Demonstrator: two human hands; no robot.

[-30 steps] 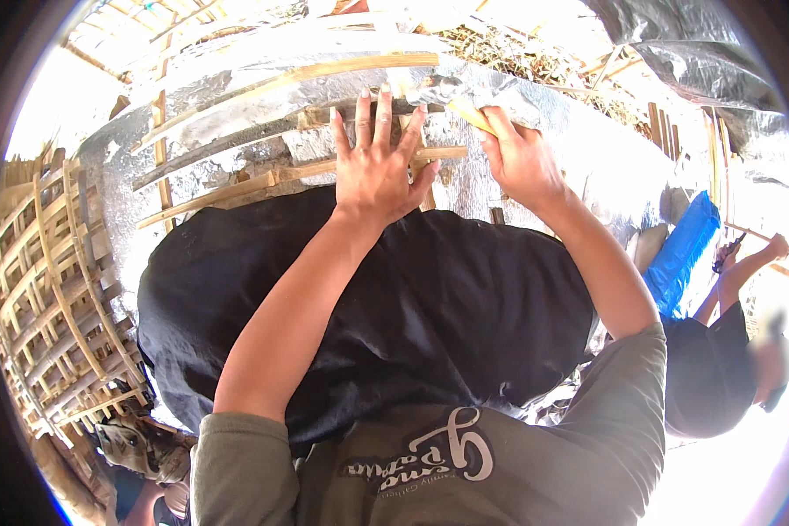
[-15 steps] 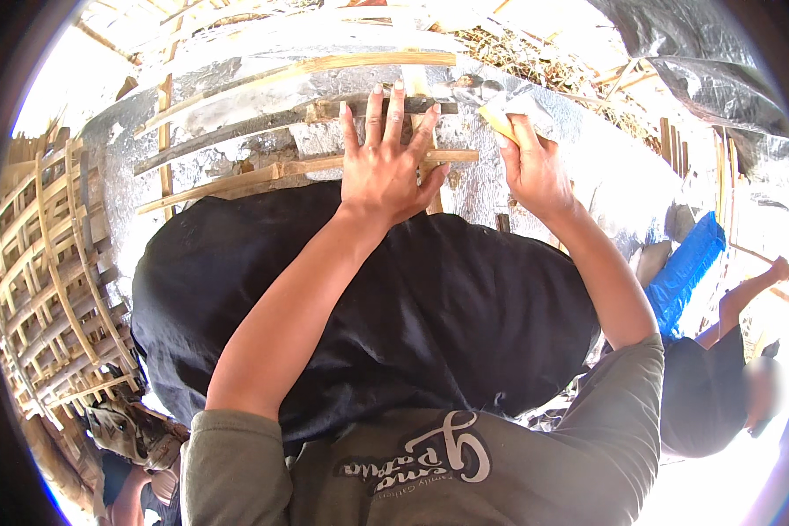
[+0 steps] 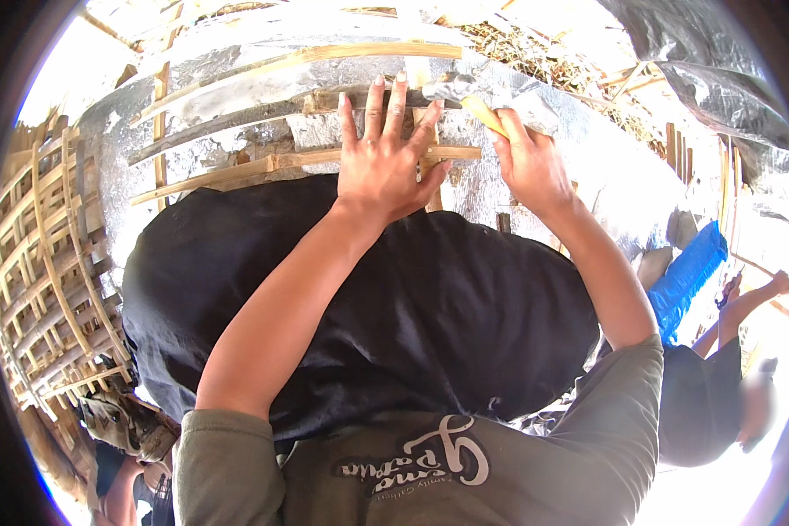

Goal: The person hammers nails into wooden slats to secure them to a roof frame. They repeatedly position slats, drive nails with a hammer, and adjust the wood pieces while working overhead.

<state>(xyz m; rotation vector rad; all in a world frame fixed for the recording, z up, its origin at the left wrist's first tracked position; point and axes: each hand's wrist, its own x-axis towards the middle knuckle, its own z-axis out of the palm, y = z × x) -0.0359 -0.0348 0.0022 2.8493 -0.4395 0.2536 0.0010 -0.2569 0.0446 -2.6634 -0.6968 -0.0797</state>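
My left hand point(image 3: 382, 162) lies palm down with its fingers spread over a lattice of split bamboo slats. Its fingertips rest across the dark middle slat point(image 3: 228, 129), and its palm covers part of the pale near slat point(image 3: 237, 171). To the right, my right hand point(image 3: 535, 167) is closed round a tool with a yellow handle point(image 3: 484, 116). The tool's working end points toward the right end of the dark slat, close to the left fingertips. Glare there hides its exact shape. A paler slat point(image 3: 368, 53) runs across the far side.
Black cloth point(image 3: 368, 307) covers my legs below the lattice. A silvery sheet point(image 3: 579, 175) lies under the slats. Woven bamboo panels point(image 3: 53, 263) stand at the left. At the right are a blue plastic sheet point(image 3: 688, 280) and another person point(image 3: 701, 403); part of someone else point(image 3: 118, 486) shows lower left.
The yellow-handled tool and my right hand have shifted slightly left, nearer the dark slat's end. My left hand stays spread on the slats. The person at the right has moved an arm.
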